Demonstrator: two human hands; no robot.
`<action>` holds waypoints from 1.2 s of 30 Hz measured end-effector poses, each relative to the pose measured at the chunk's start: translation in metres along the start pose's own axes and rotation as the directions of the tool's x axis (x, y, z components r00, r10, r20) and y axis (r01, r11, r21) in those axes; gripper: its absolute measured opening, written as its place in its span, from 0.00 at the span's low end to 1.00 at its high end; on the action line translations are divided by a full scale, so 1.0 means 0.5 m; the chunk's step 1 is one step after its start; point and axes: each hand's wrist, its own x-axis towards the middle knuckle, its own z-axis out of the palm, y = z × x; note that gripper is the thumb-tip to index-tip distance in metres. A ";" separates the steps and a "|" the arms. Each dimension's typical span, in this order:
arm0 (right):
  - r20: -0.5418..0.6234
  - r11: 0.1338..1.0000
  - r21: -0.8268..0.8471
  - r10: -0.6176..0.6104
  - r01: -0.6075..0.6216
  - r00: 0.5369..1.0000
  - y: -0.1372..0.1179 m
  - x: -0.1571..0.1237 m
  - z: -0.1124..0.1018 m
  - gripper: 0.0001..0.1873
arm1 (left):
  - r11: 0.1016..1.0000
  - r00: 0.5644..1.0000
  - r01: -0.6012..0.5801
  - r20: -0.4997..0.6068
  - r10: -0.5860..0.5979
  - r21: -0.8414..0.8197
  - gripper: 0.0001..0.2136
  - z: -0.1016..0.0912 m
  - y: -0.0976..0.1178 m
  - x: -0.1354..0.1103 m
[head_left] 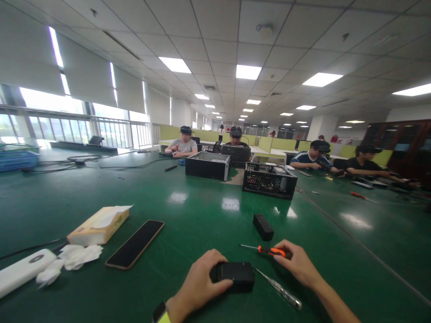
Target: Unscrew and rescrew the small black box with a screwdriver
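My left hand (204, 279) grips the left end of a black rectangular box (239, 274), thumb on the near side and fingers over the far side. The box rests on the green table or just above it; I cannot tell which. Pinched by its orange and black handle, a screwdriver (271, 251) is in my right hand (296, 263), its thin shaft pointing left. A second screwdriver (282, 290), slim with a clear handle, lies between my hands, its tip close to the box. Beyond the orange screwdriver lies another black box (263, 227).
A phone (135, 244), a tissue pack (100, 225), crumpled tissues (76, 256) and a white power strip (25, 271) lie at left. Two open computer cases (208, 166) (269, 180) stand farther back on the green table (188, 202). Several people sit around its far side.
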 end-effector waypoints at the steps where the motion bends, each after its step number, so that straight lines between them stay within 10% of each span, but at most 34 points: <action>1: 0.015 1.000 -0.029 0.004 -0.004 1.000 0.008 -0.004 0.010 0.10 | 1.000 1.000 0.007 -0.005 -0.007 0.003 0.12 -0.001 0.001 0.000; 10: -0.002 0.976 -0.218 -0.011 0.010 1.000 -0.019 -0.019 -0.010 0.13 | 1.000 1.000 0.003 -0.003 -0.003 0.004 0.13 0.000 0.002 -0.001; 18: 0.324 0.959 -0.260 0.200 -0.117 0.925 -0.047 -0.059 -0.002 0.08 | 1.000 1.000 -0.005 -0.020 0.005 0.006 0.13 0.002 -0.007 -0.002; 28: 0.464 0.951 0.293 -0.051 -0.100 0.884 -0.067 -0.058 -0.038 0.07 | 1.000 1.000 -0.006 -0.018 0.006 0.024 0.14 -0.002 -0.011 0.001; 36: 0.349 0.974 0.220 -0.133 0.057 0.928 -0.082 -0.054 0.016 0.06 | 0.999 1.000 0.000 -0.010 0.000 0.034 0.14 -0.002 -0.008 -0.005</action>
